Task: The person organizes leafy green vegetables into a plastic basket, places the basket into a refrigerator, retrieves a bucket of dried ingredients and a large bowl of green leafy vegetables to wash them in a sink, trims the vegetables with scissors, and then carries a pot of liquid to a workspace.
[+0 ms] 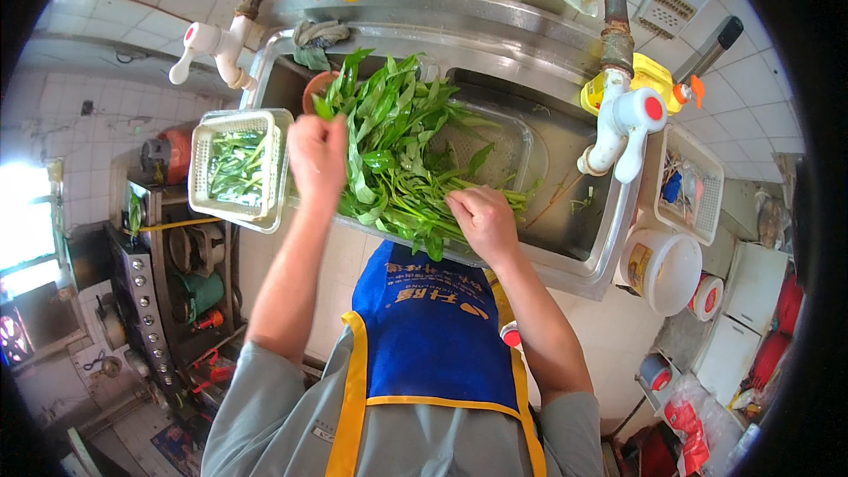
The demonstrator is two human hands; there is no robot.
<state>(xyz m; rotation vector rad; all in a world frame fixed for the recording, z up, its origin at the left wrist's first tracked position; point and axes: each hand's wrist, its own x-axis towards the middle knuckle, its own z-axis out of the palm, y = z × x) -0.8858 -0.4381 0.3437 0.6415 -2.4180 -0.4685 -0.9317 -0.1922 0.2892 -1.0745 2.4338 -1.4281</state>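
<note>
A large heap of long-leaved greens (397,139), seemingly water spinach, lies over a clear plastic basket (527,146) in the steel sink. My left hand (317,156), blurred by motion, is a fist at the heap's left edge. A blurred green sprig (322,106) sticks out above its fingers. At the heap's lower right, the bent fingers of my right hand (487,222) close on the stems (437,202). Left of my left hand, a white plastic basket (268,165) with cut green pieces (237,162) sits in a clear outer container (285,192).
Two white taps (215,46) (623,126) jut over the sink (599,271). Behind the heap are a reddish-brown bowl (318,89) and a grey cloth (318,40). A yellow bottle (646,83), a white bucket (669,271) and a small basket (689,212) stand at right.
</note>
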